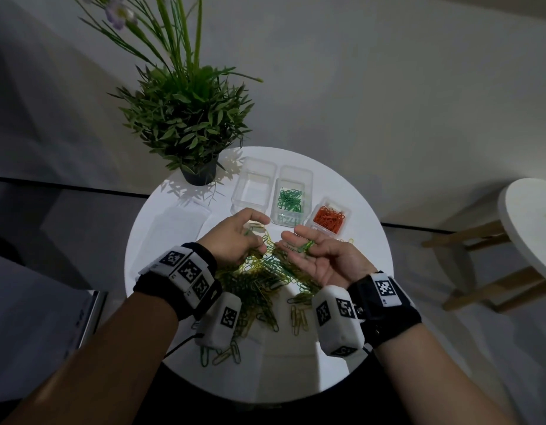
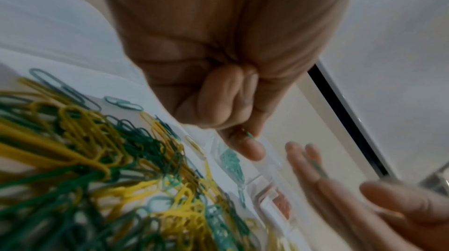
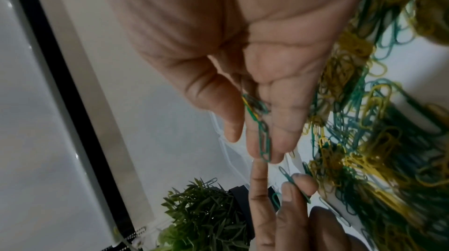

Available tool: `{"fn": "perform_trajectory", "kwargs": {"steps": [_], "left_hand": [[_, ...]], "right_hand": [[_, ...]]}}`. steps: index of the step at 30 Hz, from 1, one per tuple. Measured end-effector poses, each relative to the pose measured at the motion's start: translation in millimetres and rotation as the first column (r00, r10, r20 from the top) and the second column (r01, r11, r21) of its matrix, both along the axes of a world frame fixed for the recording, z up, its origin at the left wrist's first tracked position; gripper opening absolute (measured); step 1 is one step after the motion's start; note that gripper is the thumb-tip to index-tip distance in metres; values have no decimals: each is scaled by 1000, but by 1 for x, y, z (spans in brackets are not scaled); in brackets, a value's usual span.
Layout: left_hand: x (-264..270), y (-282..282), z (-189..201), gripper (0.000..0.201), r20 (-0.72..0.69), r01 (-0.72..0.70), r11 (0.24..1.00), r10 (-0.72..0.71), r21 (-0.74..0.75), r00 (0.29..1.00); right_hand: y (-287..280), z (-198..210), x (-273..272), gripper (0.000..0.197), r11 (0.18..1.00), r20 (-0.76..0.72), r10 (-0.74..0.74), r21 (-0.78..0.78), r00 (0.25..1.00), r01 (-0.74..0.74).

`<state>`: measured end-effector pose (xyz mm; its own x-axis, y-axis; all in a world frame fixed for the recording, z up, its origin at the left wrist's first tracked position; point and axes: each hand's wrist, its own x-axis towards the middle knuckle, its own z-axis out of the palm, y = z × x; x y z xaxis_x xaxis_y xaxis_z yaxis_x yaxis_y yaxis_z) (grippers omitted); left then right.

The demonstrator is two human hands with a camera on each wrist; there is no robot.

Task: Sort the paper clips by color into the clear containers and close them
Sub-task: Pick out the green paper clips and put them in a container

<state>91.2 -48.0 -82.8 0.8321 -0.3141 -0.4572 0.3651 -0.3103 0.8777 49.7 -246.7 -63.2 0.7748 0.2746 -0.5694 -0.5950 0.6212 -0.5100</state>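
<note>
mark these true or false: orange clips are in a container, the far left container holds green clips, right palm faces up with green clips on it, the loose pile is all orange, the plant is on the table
1. Orange paper clips sit in a small clear plastic container. True.
2. The far left clear container holds green clips. False: it looks empty; green paper clips fill the middle container.
3. The right hand lies palm up with green clips on it. True.
4. The loose pile is all orange. False: yellow and green.
5. The potted green plant stands on the round white table. True.
</note>
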Motion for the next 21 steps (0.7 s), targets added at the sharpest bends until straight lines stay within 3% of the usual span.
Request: {"fn": "perform_trajectory", "kwargs": {"steps": [4, 8, 12, 14, 21], "left_hand": [[-6, -6, -7, 30, 124, 27, 979, -53, 203, 991], [-11, -10, -1, 31, 315, 23, 871, -202, 491, 927], [-16, -26, 19, 30, 400, -11, 952, -118, 305, 909], [-18, -37, 25, 16, 379, 26, 973, -113, 229, 918], [-12, -47, 33, 6, 318, 151, 924, -269, 351, 909]], "right_hand": [[-6, 0, -3, 36, 990, 38, 30, -136, 999, -25], [-10, -1, -8, 32, 951, 65, 108, -299, 992, -84], [-7, -3, -12, 27, 871, 116, 239, -464, 964, -160], [-4, -3, -13, 27, 845, 144, 284, -505, 948, -176], [1, 0, -8, 32, 721, 150, 459, -638, 876, -269]]}}
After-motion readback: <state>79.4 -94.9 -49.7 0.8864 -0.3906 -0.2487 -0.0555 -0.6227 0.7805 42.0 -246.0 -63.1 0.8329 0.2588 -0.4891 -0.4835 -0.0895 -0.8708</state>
